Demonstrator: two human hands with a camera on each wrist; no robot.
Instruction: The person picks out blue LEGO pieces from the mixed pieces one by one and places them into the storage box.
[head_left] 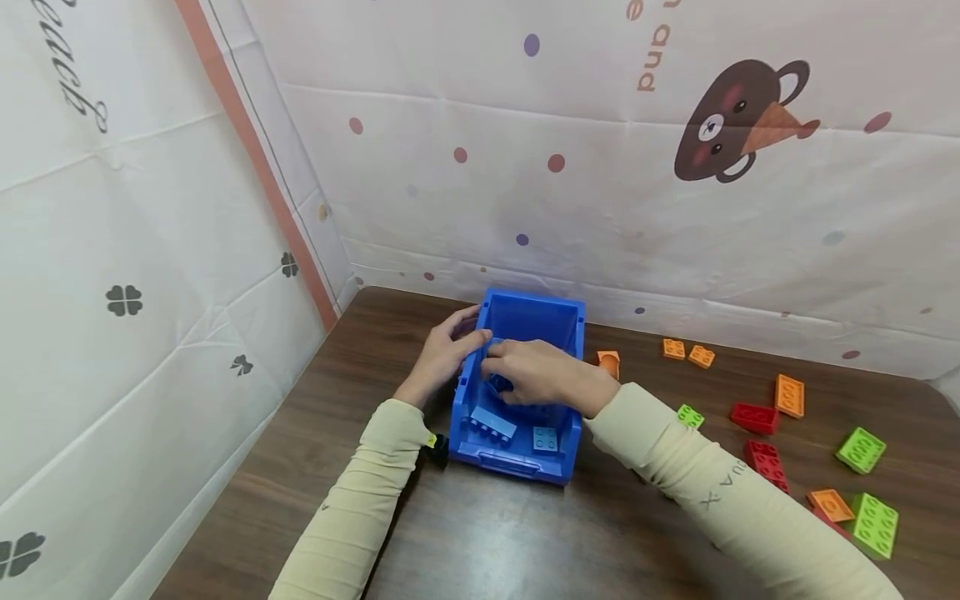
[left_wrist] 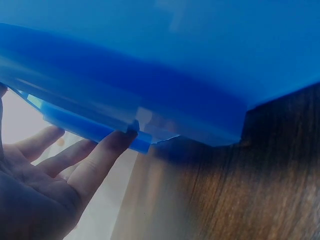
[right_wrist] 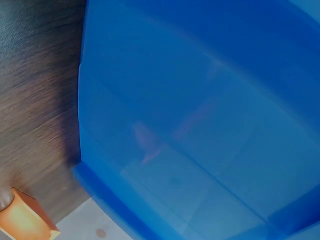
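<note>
A blue open-front plastic bin [head_left: 517, 467] stands on the table. My left hand [head_left: 444, 354] grips its left wall, thumb at the rim; in the left wrist view the fingers [left_wrist: 102, 160] reach along the bin's edge. My right hand [head_left: 536, 369] reaches down inside the bin with curled fingers among blue bricks; I cannot tell whether they hold one. Near the bin's front lie a long light blue brick [head_left: 492, 423] and a small light blue brick [head_left: 545, 439]. The right wrist view shows mostly the bin's wall [right_wrist: 175, 100], with that hand out of sight.
An orange curved brick [head_left: 609, 363] sits just right of the bin. Farther right lie small orange bricks [head_left: 673, 348], red bricks [head_left: 754, 418] and green bricks [head_left: 873, 525]. A printed white cloth [head_left: 480, 200] hangs behind the wooden table [head_left: 480, 533] and along its left side.
</note>
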